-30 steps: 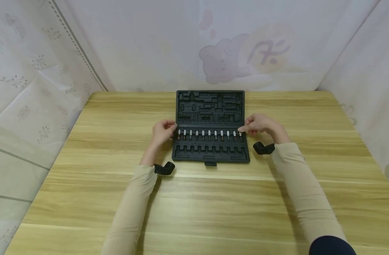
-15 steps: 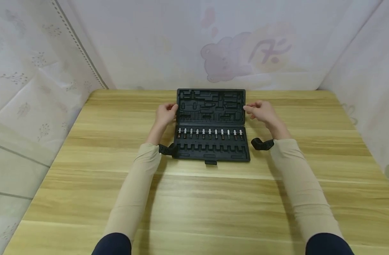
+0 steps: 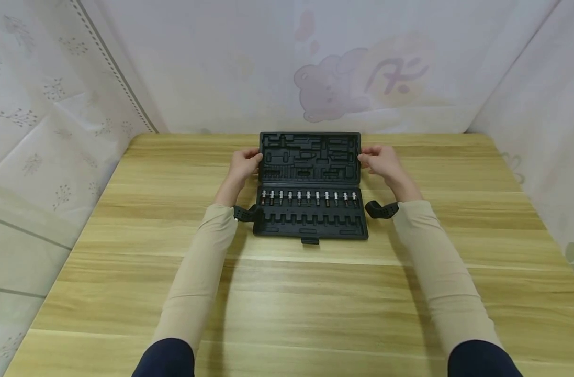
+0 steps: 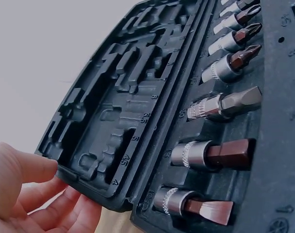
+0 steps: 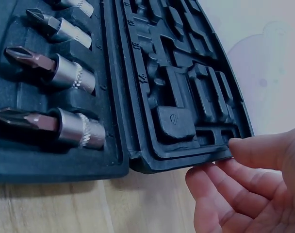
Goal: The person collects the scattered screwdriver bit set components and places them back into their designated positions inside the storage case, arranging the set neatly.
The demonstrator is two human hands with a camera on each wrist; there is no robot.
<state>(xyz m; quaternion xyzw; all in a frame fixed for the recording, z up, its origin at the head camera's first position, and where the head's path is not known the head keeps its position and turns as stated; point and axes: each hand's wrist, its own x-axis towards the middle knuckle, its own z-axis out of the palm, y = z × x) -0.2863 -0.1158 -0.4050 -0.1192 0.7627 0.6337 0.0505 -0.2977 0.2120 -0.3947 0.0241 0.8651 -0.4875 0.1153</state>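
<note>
A black plastic bit socket case (image 3: 310,222) lies unfolded on the table, its lid (image 3: 310,157) tilted up at the back. Across the base runs a row of several silver bit sockets (image 3: 308,198); close up, a flat-blade one (image 4: 196,206) and a cross-tipped one (image 5: 55,124) show. My left hand (image 3: 242,166) pinches the lid's left edge, thumb on the inner rim and fingers behind. At the opposite edge my right hand (image 3: 384,165) pinches the lid the same way. The molded recesses inside the lid hold nothing.
A wood-grain table (image 3: 305,303) bears the case. Behind it hangs a pale cloth with a printed bear (image 3: 331,89), and more patterned cloth (image 3: 46,131) covers the left side. Both wrists carry black camera mounts (image 3: 382,209). The case's latch (image 3: 310,241) points toward me.
Both hands have moved away from me, from the case's sides near the hinge up to the lid's side edges, which they now pinch. The case itself stays in place.
</note>
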